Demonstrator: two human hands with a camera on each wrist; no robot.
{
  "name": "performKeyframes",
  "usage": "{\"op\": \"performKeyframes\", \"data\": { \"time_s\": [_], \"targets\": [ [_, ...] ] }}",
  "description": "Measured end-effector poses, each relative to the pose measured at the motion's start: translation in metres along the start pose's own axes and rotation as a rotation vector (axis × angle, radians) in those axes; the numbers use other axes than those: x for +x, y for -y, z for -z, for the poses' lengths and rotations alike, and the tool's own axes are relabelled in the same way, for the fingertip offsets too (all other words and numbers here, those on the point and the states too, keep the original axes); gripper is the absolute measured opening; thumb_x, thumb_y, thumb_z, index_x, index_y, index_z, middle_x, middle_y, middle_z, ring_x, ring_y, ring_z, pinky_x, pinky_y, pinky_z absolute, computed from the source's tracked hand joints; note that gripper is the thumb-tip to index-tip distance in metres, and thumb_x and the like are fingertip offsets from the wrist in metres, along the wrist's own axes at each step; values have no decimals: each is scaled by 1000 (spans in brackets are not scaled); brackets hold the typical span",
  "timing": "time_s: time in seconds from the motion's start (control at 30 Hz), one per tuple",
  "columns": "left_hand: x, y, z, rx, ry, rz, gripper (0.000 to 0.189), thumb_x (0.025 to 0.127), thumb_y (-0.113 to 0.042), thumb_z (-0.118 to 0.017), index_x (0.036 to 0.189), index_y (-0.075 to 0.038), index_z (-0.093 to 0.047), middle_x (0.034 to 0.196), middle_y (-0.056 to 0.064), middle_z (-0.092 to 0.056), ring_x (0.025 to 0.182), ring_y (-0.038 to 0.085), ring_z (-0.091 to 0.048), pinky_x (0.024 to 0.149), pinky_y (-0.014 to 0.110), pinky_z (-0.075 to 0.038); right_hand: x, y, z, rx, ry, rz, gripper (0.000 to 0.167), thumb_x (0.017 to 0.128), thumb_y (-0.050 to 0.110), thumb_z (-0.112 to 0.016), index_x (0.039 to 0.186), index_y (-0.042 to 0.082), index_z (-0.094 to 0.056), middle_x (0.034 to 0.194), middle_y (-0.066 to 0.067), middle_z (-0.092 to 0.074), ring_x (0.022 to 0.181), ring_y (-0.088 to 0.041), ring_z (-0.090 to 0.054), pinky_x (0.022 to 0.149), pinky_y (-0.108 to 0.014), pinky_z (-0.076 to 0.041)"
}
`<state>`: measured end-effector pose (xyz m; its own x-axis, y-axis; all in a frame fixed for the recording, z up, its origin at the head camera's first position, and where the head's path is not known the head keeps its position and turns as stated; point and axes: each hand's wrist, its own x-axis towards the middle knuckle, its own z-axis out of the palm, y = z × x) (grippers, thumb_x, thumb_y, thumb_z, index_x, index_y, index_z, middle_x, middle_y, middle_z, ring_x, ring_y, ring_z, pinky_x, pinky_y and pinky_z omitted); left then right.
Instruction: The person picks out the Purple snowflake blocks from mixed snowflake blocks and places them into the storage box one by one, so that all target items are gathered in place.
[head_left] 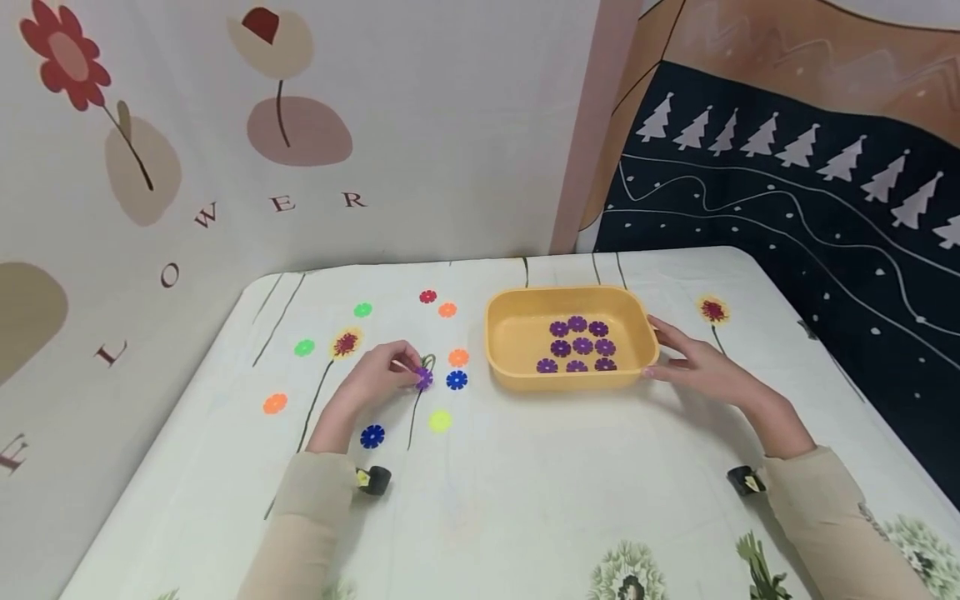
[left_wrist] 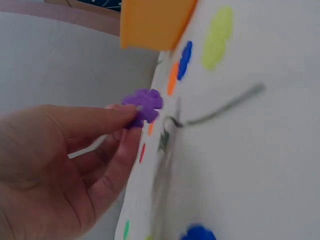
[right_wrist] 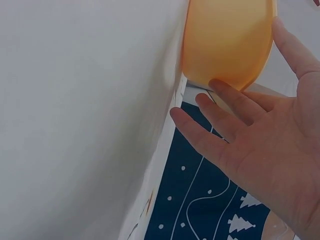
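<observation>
My left hand (head_left: 381, 372) pinches a purple notched plastic disc (left_wrist: 144, 107) between thumb and fingertips. In the left wrist view that disc is held just above the white tablecloth, beside a printed green stem. A yellow bin (head_left: 570, 380) stands to the right, with several purple discs (head_left: 582, 346) lying on its floor. Against the bin's right end rests my right hand (head_left: 697, 363). The right wrist view shows its fingers (right_wrist: 225, 122) spread and fairly straight, the thumb at the rim.
Around my left hand lie loose discs: blue ones (head_left: 457, 380), a yellow one (head_left: 440, 420), orange ones (head_left: 275, 403), green ones (head_left: 303, 347) and a red one (head_left: 427, 297). Printed flowers (head_left: 713, 310) mark the tablecloth. Patterned cloths hang behind the table.
</observation>
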<state>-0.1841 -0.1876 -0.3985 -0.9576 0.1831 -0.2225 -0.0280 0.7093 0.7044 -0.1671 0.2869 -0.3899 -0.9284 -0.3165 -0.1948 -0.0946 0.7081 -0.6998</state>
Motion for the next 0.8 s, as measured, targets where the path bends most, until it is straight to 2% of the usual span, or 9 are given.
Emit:
{"op": "performKeyframes", "data": {
  "time_s": [0.17, 0.3, 0.4, 0.5, 0.63, 0.8],
  "targets": [
    [13, -26, -3, -176, -44, -82, 15, 97, -11, -63, 112, -8, -61, 118, 13, -67, 108, 27, -67, 95, 42, -58, -1, 2, 1, 2, -1, 2, 91, 95, 39, -66, 160, 9, -10, 162, -27, -24, 147, -49, -27, 110, -59, -42],
    [28, -55, -12, -283, -56, -144, 18, 98, -10, -62, 115, -5, -60, 120, 15, -66, 110, 28, -67, 97, 40, -58, -1, 3, 0, 15, 3, 5, 91, 95, 37, -66, 160, 9, -9, 162, -27, -24, 146, -49, -27, 110, -59, -42],
    [42, -75, -25, -343, -63, -159, 19, 97, -10, -63, 115, -4, -60, 118, 16, -67, 108, 28, -68, 94, 35, -59, -1, 3, -1, 21, 5, -1, 91, 95, 38, -66, 160, 9, -9, 162, -28, -24, 146, -49, -27, 109, -59, -42],
    [57, -90, -39, -397, -50, -147, 19, 97, -9, -63, 115, -4, -61, 118, 16, -66, 108, 27, -68, 91, 32, -60, -1, 3, -1, 23, 3, -8, 91, 95, 37, -67, 161, 9, -9, 162, -27, -23, 146, -49, -27, 109, -59, -42],
    [73, -105, -57, -412, -33, -120, 18, 97, -6, -62, 115, -4, -62, 119, 15, -66, 109, 27, -67, 89, 29, -61, 0, 1, -2, 24, 2, -7, 91, 95, 37, -67, 160, 9, -10, 162, -26, -23, 147, -48, -27, 110, -59, -42],
    [88, -123, -71, -298, -42, -115, 15, 97, 1, -59, 111, -4, -64, 113, 14, -67, 104, 26, -67, 89, 32, -61, 0, 1, -1, 20, -2, 5, 90, 96, 35, -67, 160, 8, -10, 162, -27, -23, 147, -49, -27, 110, -60, -41]
  ]
}}
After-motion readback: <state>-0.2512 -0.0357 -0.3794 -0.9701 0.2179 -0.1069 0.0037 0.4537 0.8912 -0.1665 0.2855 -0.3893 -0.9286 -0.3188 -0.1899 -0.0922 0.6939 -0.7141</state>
